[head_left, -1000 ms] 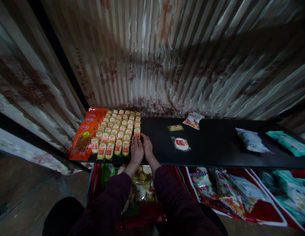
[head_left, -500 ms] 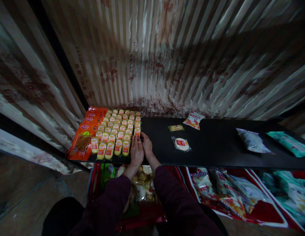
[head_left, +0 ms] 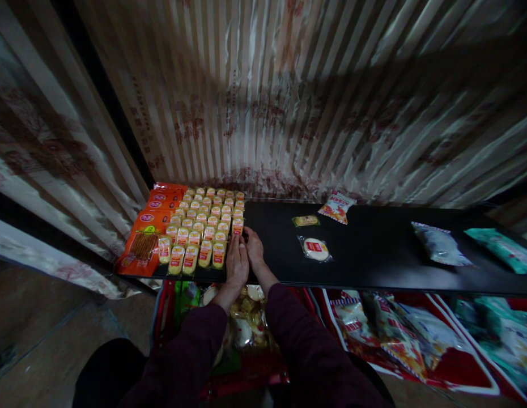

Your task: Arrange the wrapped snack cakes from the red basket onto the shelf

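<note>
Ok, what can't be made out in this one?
Head view: anything beneath the left hand and right hand, covered by them.
Head view: some contents of the red basket, behind the purple sleeves.
Head view: the teal packet's right end, cut by the frame edge.
Head view: fine print on the yellow packs, too small.

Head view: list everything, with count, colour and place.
Pouches: several, orange, shelf's left end
Small packets: dozens, yellow, rows beside the pouches
Lone packet: one, yellowish, mid-shelf
Round packet: one, white, nearer the front edge
Snack bag: one, white and red, back edge
Pale bag: one, whitish, right part
Teal bag: one, teal, right end
Shelf: one, black, centre
Baskets: three visible, red, below shelf
Basket packets: uncountable, mixed colours, inside
Sheeting: extent unclear, beige, behind shelf
Frame bars: two, black, left side
Floor: tiled, brown, below
Sleeves: two, purple, bottom centre
Knees: two, black, bottom
Left hand: one, bare, near right corner of rows
Right hand: one, bare, beside left hand
</note>
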Motion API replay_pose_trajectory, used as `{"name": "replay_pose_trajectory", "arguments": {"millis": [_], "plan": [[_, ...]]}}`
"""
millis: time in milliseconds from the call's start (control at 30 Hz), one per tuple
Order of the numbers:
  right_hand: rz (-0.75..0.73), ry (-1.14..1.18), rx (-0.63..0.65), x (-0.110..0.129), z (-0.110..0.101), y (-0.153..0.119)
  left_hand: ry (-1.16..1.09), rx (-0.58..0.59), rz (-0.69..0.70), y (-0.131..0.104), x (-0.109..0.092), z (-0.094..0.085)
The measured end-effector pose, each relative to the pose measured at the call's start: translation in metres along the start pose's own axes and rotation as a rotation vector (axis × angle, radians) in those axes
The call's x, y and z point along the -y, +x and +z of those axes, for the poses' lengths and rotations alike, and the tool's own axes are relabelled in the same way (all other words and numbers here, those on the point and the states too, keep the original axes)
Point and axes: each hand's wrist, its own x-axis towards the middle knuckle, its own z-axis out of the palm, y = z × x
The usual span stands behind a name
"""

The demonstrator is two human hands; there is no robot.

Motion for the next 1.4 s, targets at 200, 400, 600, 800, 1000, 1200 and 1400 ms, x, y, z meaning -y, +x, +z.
{"name": "replay_pose_trajectory", "arguments": {"millis": [200, 400, 600, 800, 1000, 1200, 1400], "plan": [[-0.006, -0.019, 0.014, 0.001, -0.001, 0.002, 0.02, 0.022, 0.06, -0.001, 0.0, -0.001], [-0.038, 0.015, -0.003, -0.003, -0.001, 0.001, 0.019, 0.026, 0.032, -0.001, 0.001, 0.0], [-0.045, 0.112, -0.051, -0.008, 0.001, 0.0, 0.015, -0.001, 0.045, -0.003, 0.002, 0.001], [-0.065, 0.123, -0.08, -0.01, 0.001, -0.004, 0.055, 0.024, 0.046, -0.002, -0.003, -0.002], [-0.041, 0.126, -0.071, -0.007, -0.005, -0.019, 0.043, 0.037, 0.036, -0.007, -0.009, -0.008], [-0.053, 0.104, -0.015, -0.002, -0.017, -0.041, 0.047, 0.062, 0.073, -0.026, -0.014, -0.017], [-0.104, 0.13, -0.004, -0.001, -0.028, -0.075, 0.02, 0.092, 0.133, -0.055, -0.015, -0.028]]}}
